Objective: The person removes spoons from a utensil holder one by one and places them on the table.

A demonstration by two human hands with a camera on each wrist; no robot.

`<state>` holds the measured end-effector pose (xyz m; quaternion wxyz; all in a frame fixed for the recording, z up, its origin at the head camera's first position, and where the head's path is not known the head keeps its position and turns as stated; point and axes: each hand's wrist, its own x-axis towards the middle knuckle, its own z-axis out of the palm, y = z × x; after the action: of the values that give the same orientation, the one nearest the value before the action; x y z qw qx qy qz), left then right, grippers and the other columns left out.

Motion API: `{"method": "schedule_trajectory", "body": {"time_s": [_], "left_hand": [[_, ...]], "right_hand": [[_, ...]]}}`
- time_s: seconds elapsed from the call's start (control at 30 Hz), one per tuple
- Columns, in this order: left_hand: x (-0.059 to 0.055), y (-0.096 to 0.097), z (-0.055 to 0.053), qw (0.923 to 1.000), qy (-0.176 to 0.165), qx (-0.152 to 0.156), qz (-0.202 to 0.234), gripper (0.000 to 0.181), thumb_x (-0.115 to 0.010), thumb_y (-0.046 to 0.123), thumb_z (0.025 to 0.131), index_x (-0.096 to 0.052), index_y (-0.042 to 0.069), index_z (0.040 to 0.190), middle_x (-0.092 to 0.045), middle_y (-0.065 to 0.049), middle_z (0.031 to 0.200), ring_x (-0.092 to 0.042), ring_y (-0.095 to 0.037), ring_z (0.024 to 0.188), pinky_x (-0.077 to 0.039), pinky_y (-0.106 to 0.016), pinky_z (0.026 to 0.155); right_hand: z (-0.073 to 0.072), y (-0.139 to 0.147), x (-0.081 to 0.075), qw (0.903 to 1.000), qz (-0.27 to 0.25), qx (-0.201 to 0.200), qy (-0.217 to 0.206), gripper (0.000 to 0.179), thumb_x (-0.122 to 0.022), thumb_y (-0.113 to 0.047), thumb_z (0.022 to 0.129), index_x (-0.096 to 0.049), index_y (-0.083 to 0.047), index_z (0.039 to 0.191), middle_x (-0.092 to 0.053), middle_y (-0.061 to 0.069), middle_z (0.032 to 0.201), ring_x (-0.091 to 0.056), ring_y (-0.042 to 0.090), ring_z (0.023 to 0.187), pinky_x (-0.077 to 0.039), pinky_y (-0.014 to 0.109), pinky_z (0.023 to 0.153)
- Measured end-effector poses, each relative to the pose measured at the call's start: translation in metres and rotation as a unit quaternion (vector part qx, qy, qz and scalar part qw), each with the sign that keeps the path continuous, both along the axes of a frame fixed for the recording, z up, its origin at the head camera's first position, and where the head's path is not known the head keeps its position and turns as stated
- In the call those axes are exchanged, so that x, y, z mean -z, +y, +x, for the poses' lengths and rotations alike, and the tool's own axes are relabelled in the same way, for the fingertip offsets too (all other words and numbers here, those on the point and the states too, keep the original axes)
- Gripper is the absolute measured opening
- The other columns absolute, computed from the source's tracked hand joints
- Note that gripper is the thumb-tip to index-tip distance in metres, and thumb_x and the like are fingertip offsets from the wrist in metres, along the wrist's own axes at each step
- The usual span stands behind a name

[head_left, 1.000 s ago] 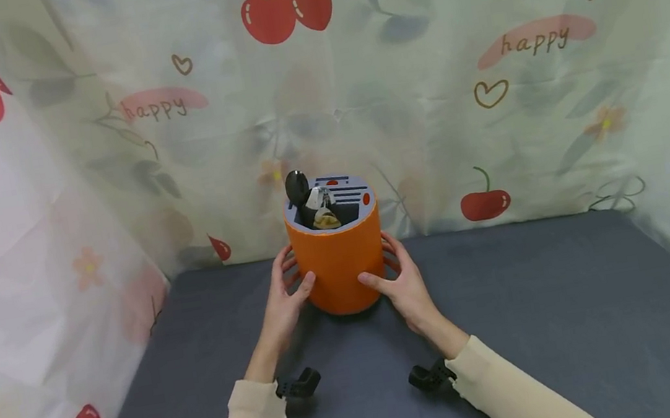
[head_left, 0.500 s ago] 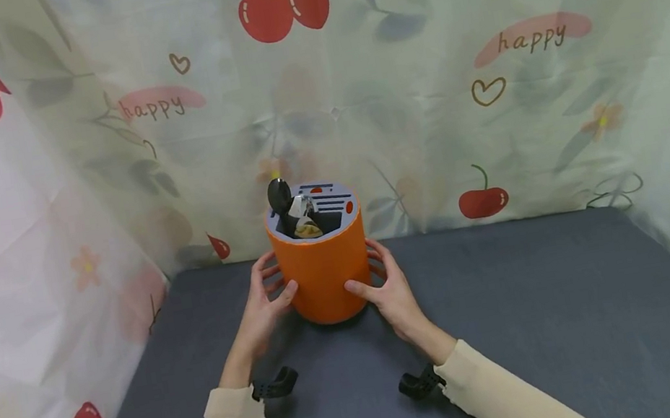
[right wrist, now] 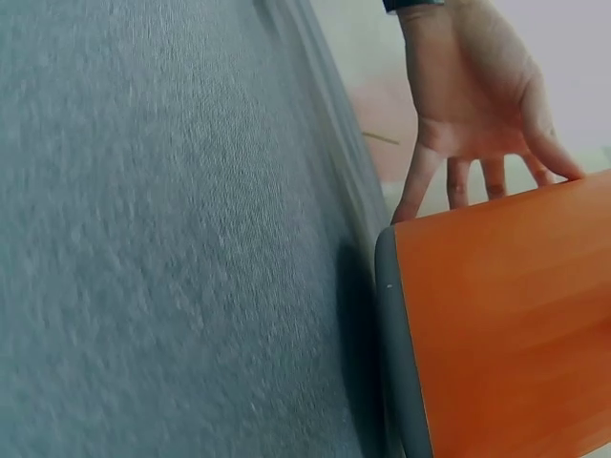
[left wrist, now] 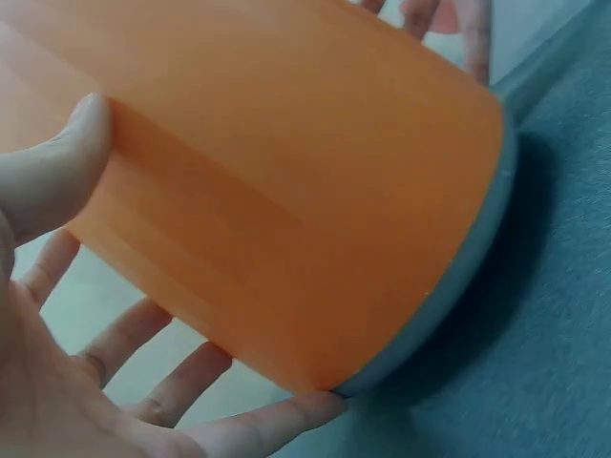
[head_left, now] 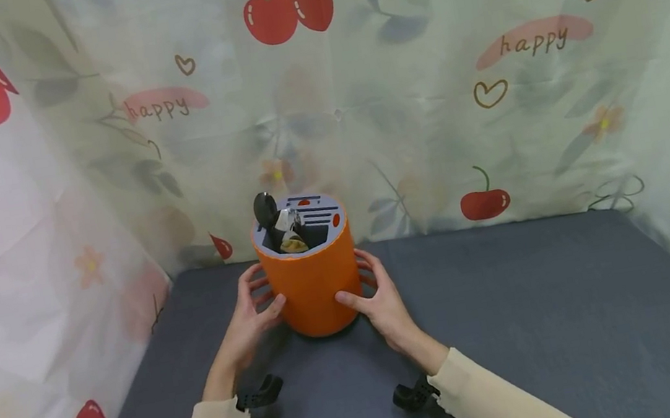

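Both hands hold an orange cylindrical utensil holder [head_left: 312, 296] upright between them in the head view. My left hand [head_left: 246, 322] grips its left side, thumb in front and the other fingers round the side. On the opposite side, my right hand [head_left: 387, 303] grips it the same way. The grey top has slots and an open compartment. A dark spoon [head_left: 265, 209] sticks up from that compartment, beside a shiny metal utensil [head_left: 290, 219] and a small yellowish piece [head_left: 293, 245]. In the left wrist view, its grey base rim [left wrist: 453, 286] is close over the table, with shadow alongside.
A dark grey cloth-like surface covers the table [head_left: 556, 320]. Behind it hangs a pale curtain [head_left: 409, 95] printed with cherries, hearts and "happy". Another such sheet [head_left: 82, 315] rises at the left side. Each wrist carries a black camera mount [head_left: 262, 391].
Both hands have moved the utensil holder left and slightly towards me, keeping their grip on it. The utensils in it have travelled along with it.
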<state>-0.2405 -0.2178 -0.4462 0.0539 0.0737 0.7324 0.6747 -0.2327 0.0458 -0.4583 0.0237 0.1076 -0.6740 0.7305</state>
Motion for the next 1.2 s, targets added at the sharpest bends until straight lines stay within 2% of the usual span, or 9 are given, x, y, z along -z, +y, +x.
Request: {"method": "schedule_trajectory", "body": {"time_s": [0.43, 0.73, 0.9, 1.2], "left_hand": [[0.004, -0.019, 0.003, 0.9995, -0.019, 0.022, -0.012, 0.081, -0.069, 0.025, 0.103, -0.010, 0.026, 0.158, -0.017, -0.018, 0.160, -0.031, -0.045, 0.148, -0.049, -0.062, 0.104], [0.008, -0.023, 0.008, 0.9990, -0.034, 0.026, -0.011, 0.082, -0.070, 0.024, 0.103, -0.009, 0.026, 0.157, -0.016, -0.019, 0.160, -0.031, -0.046, 0.146, -0.050, -0.062, 0.102], [0.010, -0.025, 0.011, 0.9986, -0.033, 0.041, -0.009, 0.082, -0.068, 0.022, 0.103, -0.007, 0.023, 0.157, -0.014, -0.020, 0.160, -0.031, -0.048, 0.145, -0.050, -0.062, 0.102], [0.010, -0.024, 0.012, 0.9975, -0.045, 0.054, -0.010, 0.081, -0.070, 0.024, 0.103, -0.008, 0.028, 0.154, -0.014, -0.018, 0.160, -0.031, -0.048, 0.146, -0.052, -0.060, 0.101]], "right_hand": [[0.009, -0.009, 0.005, 0.9998, 0.006, -0.016, -0.008, 0.079, -0.082, -0.019, 0.093, -0.037, -0.020, 0.158, -0.035, 0.012, 0.159, -0.036, 0.039, 0.145, -0.037, 0.062, 0.115], [0.013, -0.011, 0.011, 0.9996, 0.015, -0.016, -0.016, 0.079, -0.082, -0.021, 0.093, -0.036, -0.019, 0.158, -0.035, 0.013, 0.158, -0.036, 0.039, 0.145, -0.037, 0.061, 0.115], [0.017, -0.010, 0.012, 0.9996, 0.016, -0.018, -0.016, 0.079, -0.082, -0.020, 0.093, -0.036, -0.020, 0.158, -0.035, 0.013, 0.158, -0.035, 0.039, 0.145, -0.036, 0.063, 0.115], [0.021, -0.006, 0.013, 0.9995, 0.014, -0.026, -0.014, 0.079, -0.081, -0.019, 0.094, -0.035, -0.020, 0.158, -0.034, 0.014, 0.158, -0.033, 0.041, 0.146, -0.032, 0.065, 0.116]]}}
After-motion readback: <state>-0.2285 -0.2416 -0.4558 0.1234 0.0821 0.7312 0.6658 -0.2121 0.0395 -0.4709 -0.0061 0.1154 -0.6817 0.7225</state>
